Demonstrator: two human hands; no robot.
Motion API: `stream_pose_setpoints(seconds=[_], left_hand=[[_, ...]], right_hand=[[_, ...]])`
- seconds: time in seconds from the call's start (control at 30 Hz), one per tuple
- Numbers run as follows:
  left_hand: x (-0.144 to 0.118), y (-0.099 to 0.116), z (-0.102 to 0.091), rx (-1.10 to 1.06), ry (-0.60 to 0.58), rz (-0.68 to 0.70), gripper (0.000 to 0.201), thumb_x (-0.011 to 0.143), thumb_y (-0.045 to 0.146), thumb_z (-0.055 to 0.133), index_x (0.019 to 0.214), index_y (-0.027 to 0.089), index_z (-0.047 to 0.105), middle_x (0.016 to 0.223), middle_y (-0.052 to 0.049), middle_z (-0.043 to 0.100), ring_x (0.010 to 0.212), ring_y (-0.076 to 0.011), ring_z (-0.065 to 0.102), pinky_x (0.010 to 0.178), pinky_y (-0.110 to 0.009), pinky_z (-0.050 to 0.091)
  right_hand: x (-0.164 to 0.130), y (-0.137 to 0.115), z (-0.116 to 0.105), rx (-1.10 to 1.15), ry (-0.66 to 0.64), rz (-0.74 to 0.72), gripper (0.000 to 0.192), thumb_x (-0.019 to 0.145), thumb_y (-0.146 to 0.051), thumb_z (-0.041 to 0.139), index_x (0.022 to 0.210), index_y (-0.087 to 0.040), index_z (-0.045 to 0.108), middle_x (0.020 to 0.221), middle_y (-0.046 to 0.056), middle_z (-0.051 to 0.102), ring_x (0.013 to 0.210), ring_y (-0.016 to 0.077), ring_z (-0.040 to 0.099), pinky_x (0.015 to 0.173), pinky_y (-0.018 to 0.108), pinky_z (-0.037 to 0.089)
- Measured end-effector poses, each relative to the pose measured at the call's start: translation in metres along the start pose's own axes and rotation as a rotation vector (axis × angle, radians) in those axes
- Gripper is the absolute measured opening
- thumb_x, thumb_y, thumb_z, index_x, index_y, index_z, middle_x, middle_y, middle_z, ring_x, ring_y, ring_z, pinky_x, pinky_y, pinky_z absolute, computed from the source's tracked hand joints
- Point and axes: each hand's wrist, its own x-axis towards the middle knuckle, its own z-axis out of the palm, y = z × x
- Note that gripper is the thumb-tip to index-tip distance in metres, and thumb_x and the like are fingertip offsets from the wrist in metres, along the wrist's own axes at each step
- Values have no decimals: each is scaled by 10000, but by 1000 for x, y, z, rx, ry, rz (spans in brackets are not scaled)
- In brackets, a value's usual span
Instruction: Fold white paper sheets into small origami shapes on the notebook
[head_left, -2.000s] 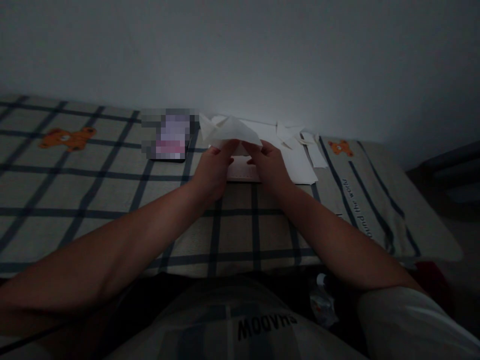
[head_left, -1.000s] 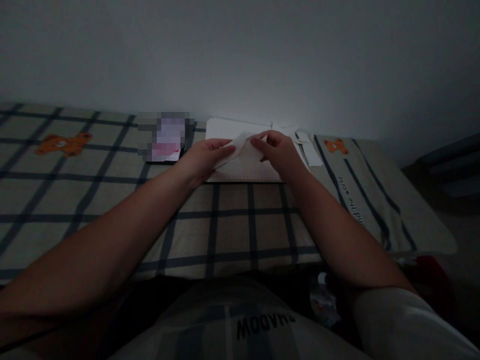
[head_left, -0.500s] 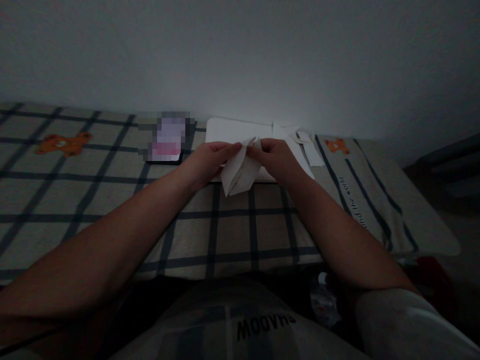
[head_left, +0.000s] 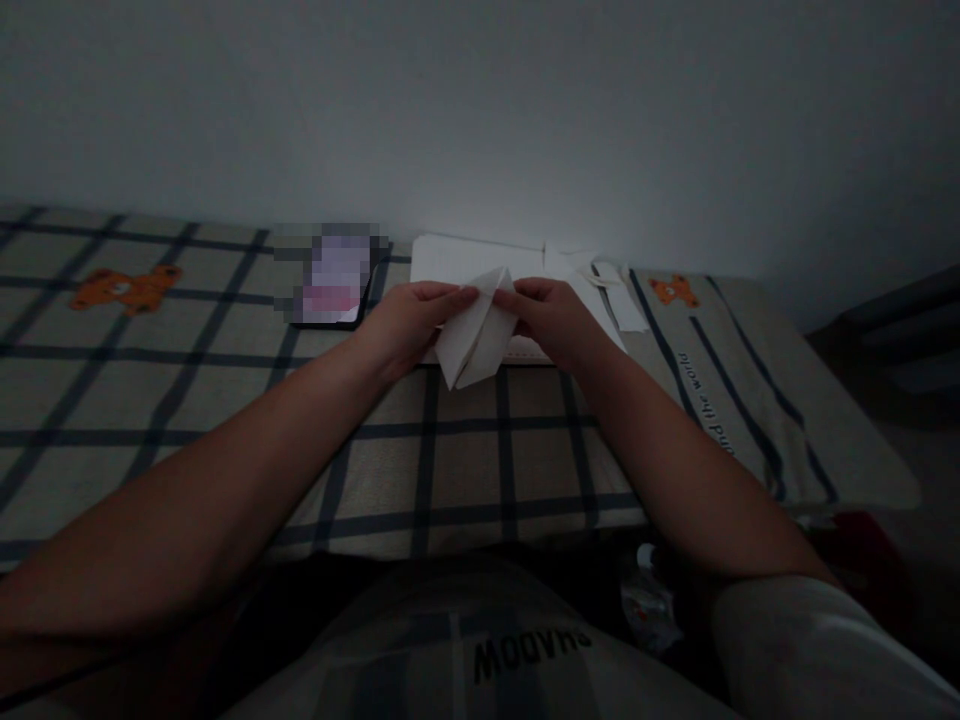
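A folded white paper point(head_left: 480, 335) hangs between my hands, its point aimed down toward me. My left hand point(head_left: 409, 322) pinches its upper left edge. My right hand point(head_left: 551, 318) pinches its upper right edge. Both hands hover just above a white notebook or pad point(head_left: 461, 262) that lies on the checked cloth. The room is dim and the folds are hard to make out.
A phone point(head_left: 334, 275) with a lit, blurred screen lies left of the pad. Paper scraps point(head_left: 611, 285) lie to the right of it. The checked cloth point(head_left: 225, 390) with orange bear prints covers the surface, which meets a plain wall point(head_left: 480, 110) behind.
Two seconds ago the paper was raised and spread wide. I brought it down to the pad, then folded and turned it so that it now hangs point-down between my fingers.
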Motion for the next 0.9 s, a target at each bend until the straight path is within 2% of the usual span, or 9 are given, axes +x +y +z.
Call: stream_pose_setpoints(seconds=[0.3, 0.47, 0.67, 0.9], left_hand=[[-2, -5, -1, 45, 49, 62, 180, 787, 396, 768, 774, 217, 761, 712, -55, 717, 685, -218, 678, 585, -306, 524], [1, -14, -3, 105, 73, 133, 214, 776, 431, 789, 801, 218, 791, 735, -38, 726, 641, -181, 648, 559, -282, 500], [3, -12, -3, 104, 112, 250, 179, 750, 369, 810, 850, 222, 819, 844, -34, 776, 743, -175, 686, 605, -258, 534], [3, -8, -2, 41, 117, 162, 115, 745, 326, 796, 771, 215, 779, 785, -43, 752, 765, -207, 692, 645, -306, 555]], right_hand=[[0, 0, 2, -7, 34, -15, 380, 787, -559, 769, 780, -187, 690, 762, 12, 642, 729, 143, 616, 712, 312, 577], [-1, 1, 2, -113, 49, -48, 375, 801, -548, 775, 789, -184, 683, 743, 6, 612, 728, 141, 586, 665, 298, 516], [-2, -1, -1, -246, 115, -94, 351, 824, -526, 762, 753, -199, 655, 694, -1, 573, 742, 158, 566, 639, 297, 475], [-2, 0, 0, -245, 97, -135, 354, 834, -531, 744, 745, -200, 655, 706, -5, 566, 712, 141, 511, 619, 287, 415]])
